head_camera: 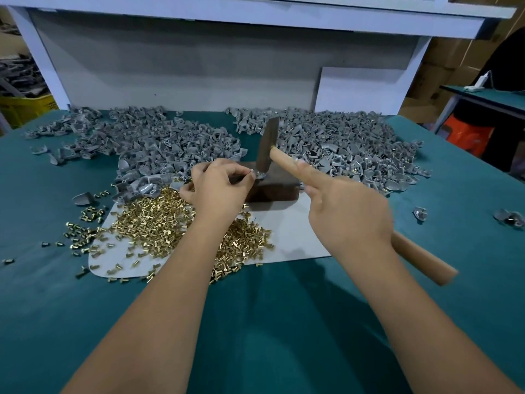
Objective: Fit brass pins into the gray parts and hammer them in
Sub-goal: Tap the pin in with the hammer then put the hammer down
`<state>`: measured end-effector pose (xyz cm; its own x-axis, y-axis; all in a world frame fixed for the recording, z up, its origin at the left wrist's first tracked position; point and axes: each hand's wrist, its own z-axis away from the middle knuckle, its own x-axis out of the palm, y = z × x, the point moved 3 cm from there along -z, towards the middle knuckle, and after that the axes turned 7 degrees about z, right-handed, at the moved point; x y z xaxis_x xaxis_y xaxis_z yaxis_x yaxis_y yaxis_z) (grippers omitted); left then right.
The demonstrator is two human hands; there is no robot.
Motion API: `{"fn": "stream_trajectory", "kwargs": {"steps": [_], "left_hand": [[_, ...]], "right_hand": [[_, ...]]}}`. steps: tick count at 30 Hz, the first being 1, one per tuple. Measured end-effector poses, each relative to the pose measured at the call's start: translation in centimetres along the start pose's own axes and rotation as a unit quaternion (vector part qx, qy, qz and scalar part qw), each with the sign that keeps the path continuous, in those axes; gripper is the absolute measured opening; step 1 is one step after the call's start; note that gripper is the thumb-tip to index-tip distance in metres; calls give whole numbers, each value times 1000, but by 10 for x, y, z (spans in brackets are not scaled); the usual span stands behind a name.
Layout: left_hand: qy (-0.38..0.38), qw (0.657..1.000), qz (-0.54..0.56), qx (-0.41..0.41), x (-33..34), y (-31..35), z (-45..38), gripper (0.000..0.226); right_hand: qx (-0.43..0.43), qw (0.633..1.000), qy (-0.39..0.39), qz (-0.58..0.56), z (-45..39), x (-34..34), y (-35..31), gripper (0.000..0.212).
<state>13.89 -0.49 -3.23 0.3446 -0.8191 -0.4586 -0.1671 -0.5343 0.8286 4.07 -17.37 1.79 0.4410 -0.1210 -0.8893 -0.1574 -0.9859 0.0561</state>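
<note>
My left hand (218, 186) pinches a small gray part (260, 174) on top of a dark block (274, 184) at the centre of the table. My right hand (349, 211) grips the wooden handle of a hammer (287, 162), index finger stretched along it. The dark steel hammer head (268, 149) stands with its lower face on or just above the gray part. A heap of brass pins (159, 223) lies on a white sheet (295, 237) below my left hand. Gray parts lie in a left pile (147, 140) and a right pile (346, 143).
The table is covered in green cloth (255, 322). Loose pins (82, 231) are scattered left of the sheet, and stray gray parts (508, 217) lie at the right edge. A white board (366, 89) leans on the back panel. A yellow crate (25, 108) stands far left.
</note>
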Motion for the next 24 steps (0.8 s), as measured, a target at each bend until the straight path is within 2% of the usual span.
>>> {"fn": "stream_trajectory", "kwargs": {"steps": [3,6,13,17,24], "left_hand": [[3,1000,7,0,0,1,1,30],[-1,1000,7,1,-1,4,1,26],[-44,998,33,-14,-8,7,3,24],[-57,995,69,-33,-9,8,5,20],[-71,993,90,-36,-11,7,5,21]], "right_hand": [[28,999,37,-11,-2,-4,3,47],[-22,999,10,23,4,4,-4,52],[49,992,60,-96,-17,4,13,44],[95,983,48,-149,-26,10,25,36],[150,977,-29,-147,-23,35,37,21]]}}
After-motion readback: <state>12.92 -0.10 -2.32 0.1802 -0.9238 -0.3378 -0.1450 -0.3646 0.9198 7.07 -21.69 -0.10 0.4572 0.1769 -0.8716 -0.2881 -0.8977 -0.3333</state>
